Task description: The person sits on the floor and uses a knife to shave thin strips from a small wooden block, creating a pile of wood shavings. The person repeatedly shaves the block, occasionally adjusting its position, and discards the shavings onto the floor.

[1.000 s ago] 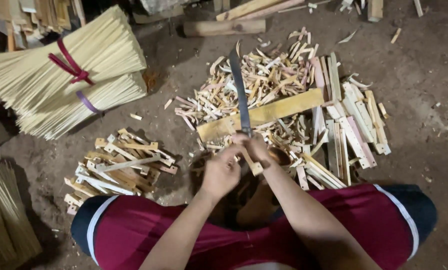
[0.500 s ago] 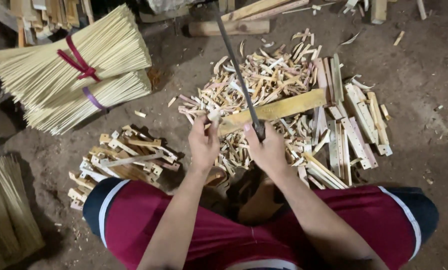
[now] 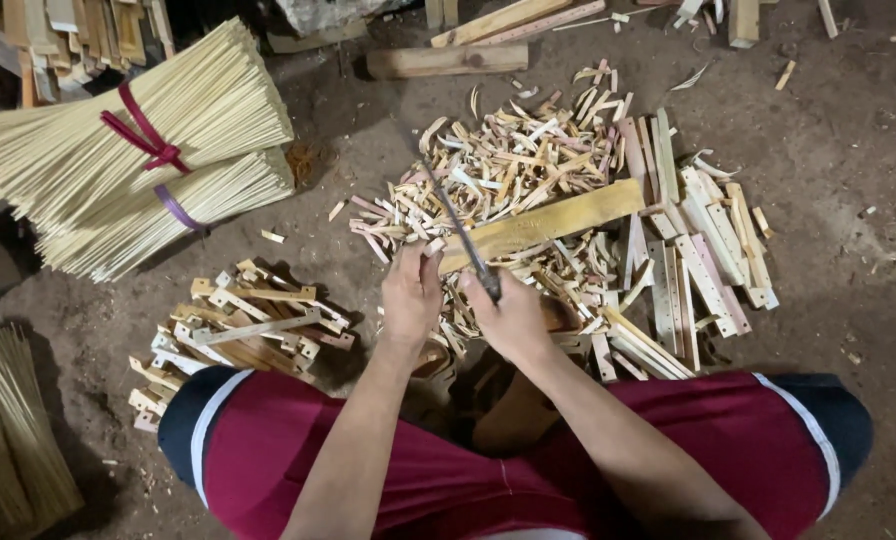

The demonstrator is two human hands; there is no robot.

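Observation:
I sit over a dirt floor in red shorts. My right hand (image 3: pixel 513 318) grips the handle of a long dark knife (image 3: pixel 455 228), whose blade points up and left over a heap of bamboo shavings (image 3: pixel 508 170). My left hand (image 3: pixel 411 295) pinches a small bamboo piece (image 3: pixel 433 246) right beside the blade. A flat wooden plank (image 3: pixel 548 224) lies just beyond both hands on the shavings.
Two bundles of thin bamboo sticks (image 3: pixel 128 150), tied with red and purple bands, lie at the upper left. Short cut bamboo pieces (image 3: pixel 243 325) are piled at the left, flat strips (image 3: pixel 698 250) at the right. A wooden log (image 3: pixel 448 60) lies at the top.
The knife has tilted left and come down lower. My left hand has moved up to the blade with a small piece; my right hand stays on the handle.

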